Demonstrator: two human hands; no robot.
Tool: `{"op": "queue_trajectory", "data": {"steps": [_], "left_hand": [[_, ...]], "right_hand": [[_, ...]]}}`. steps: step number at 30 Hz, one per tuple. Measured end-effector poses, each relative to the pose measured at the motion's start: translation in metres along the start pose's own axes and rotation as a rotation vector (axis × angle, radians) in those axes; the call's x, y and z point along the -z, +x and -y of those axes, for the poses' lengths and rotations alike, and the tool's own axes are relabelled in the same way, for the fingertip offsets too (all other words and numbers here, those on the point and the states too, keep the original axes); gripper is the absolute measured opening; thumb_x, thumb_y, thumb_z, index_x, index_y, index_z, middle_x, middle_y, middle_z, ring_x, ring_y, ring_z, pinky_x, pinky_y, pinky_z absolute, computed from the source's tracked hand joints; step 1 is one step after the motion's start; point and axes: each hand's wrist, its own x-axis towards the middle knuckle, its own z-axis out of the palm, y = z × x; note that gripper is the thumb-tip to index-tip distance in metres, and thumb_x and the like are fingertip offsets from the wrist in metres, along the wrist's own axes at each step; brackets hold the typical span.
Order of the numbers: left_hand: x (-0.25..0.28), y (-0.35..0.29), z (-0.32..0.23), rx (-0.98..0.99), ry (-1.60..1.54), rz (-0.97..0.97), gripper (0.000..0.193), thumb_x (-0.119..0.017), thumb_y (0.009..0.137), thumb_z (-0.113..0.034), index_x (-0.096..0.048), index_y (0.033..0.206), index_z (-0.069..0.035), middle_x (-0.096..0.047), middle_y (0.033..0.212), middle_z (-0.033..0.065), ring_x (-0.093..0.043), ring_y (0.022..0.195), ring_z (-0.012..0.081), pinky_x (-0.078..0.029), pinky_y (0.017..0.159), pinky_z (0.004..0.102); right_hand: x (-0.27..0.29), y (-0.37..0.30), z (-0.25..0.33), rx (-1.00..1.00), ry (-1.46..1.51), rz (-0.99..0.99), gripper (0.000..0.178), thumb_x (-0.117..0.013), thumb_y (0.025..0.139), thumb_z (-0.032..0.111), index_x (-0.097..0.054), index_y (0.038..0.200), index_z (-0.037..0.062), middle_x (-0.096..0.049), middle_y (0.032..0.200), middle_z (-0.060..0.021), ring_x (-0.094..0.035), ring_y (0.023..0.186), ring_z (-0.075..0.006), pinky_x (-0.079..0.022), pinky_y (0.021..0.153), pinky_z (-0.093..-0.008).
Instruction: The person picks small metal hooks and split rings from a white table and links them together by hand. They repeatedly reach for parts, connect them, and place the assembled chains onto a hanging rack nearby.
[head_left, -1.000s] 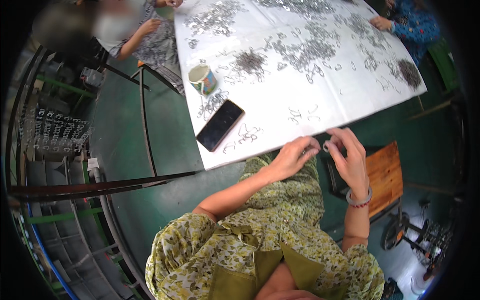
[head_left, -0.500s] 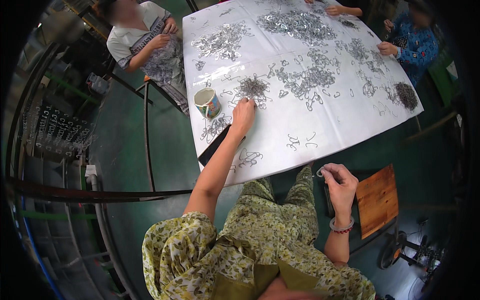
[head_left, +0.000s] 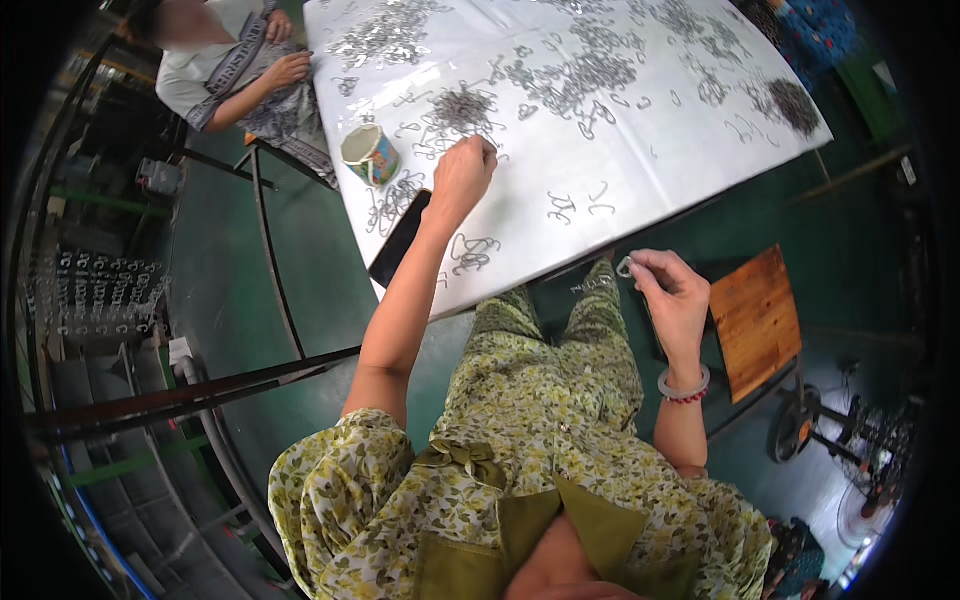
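My left hand [head_left: 463, 182] is over the white-covered table [head_left: 610, 165], its fingers curled in a pinch beside a small pile of dark metal pieces [head_left: 463, 107]. Whatever lies between those fingertips is hidden. Thin bent wire hooks [head_left: 474, 252] lie loose near that wrist. My right hand [head_left: 677, 300] is raised just off the table's near edge, thumb and fingertips pinching a small bent metal hook [head_left: 625, 267]. A black phone [head_left: 400, 242] lies partly under my left forearm. Next to it stands a colourful, open-topped cup [head_left: 370, 155].
Larger heaps of metal hooks [head_left: 570, 75] spread over the table, and another dark pile [head_left: 793, 107] sits at its right corner. A person [head_left: 235, 70] is at the left side. A wooden seat [head_left: 757, 322] stands at my right; a metal rail [head_left: 200, 390] runs at left.
The view has shifted, so the table appears higher and further left. My left hand has drawn slightly away from the dark pile, its fingers more curled. My right hand keeps its pinch.
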Motion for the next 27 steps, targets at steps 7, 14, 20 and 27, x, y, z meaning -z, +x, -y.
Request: {"op": "queue_trajectory", "data": {"steps": [7,14,20,27], "left_hand": [[-0.022,-0.001,0.009,0.134,-0.016,0.166,0.019,-0.062,0.087,-0.013,-0.069,0.097,0.002,-0.072,0.084,0.0167,-0.070,0.076,0.0273,-0.055,0.070,0.0391],[-0.023,-0.019,-0.041,0.162,-0.372,0.187,0.013,-0.065,0.085,-0.006,-0.068,0.092,0.004,-0.071,0.078,0.0172,-0.070,0.070,0.0219,-0.054,0.065,0.0329],[0.014,-0.048,-0.109,0.140,-1.079,0.567,0.014,-0.065,0.093,-0.010,-0.065,0.098,0.003,-0.071,0.089,0.0097,-0.067,0.083,0.0152,-0.055,0.074,0.0280],[-0.002,-0.096,-0.151,-0.206,-0.655,0.233,0.013,-0.070,0.085,-0.003,-0.064,0.096,-0.002,-0.063,0.099,0.0098,-0.063,0.094,0.0230,-0.052,0.081,0.0333]], "right_hand": [[-0.005,-0.008,-0.003,-0.048,0.108,-0.023,0.012,-0.072,0.083,-0.002,-0.073,0.094,-0.0010,-0.072,0.088,-0.0056,-0.064,0.077,-0.0086,-0.052,0.070,-0.0229],[-0.012,-0.010,-0.005,-0.138,0.153,-0.068,0.012,-0.072,0.084,0.000,-0.072,0.095,-0.0019,-0.072,0.088,-0.0038,-0.063,0.075,-0.0070,-0.051,0.069,-0.0223],[-0.015,-0.014,-0.005,-0.126,0.170,-0.111,0.012,-0.072,0.083,-0.003,-0.070,0.095,-0.0036,-0.070,0.086,-0.0031,-0.059,0.072,-0.0055,-0.049,0.066,-0.0213],[-0.018,-0.021,-0.008,-0.049,0.309,-0.131,0.011,-0.068,0.085,-0.008,-0.068,0.096,-0.0066,-0.067,0.090,-0.0050,-0.062,0.079,-0.0079,-0.051,0.067,-0.0218]]}}
